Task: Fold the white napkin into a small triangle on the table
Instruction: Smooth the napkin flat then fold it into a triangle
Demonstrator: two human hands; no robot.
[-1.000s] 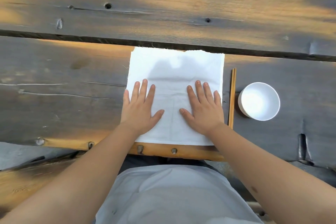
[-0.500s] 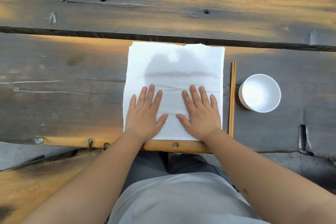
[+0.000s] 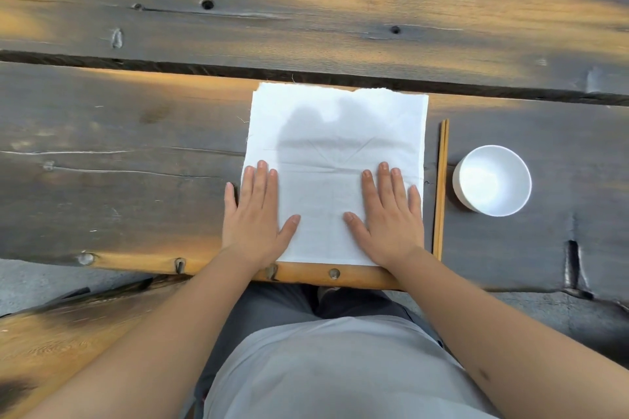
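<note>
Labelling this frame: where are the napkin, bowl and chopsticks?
napkin [image 3: 340, 119], head view, upper middle of the cloth.
bowl [image 3: 492, 180], head view, inside bottom.
chopsticks [image 3: 441, 187], head view, mid-length.

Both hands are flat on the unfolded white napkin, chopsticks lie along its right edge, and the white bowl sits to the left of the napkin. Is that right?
Not quite. In the head view the white bowl sits to the right of the white napkin, beyond the chopsticks. The rest holds: left hand and right hand lie flat on the unfolded napkin, and the chopsticks run along its right edge.
</note>
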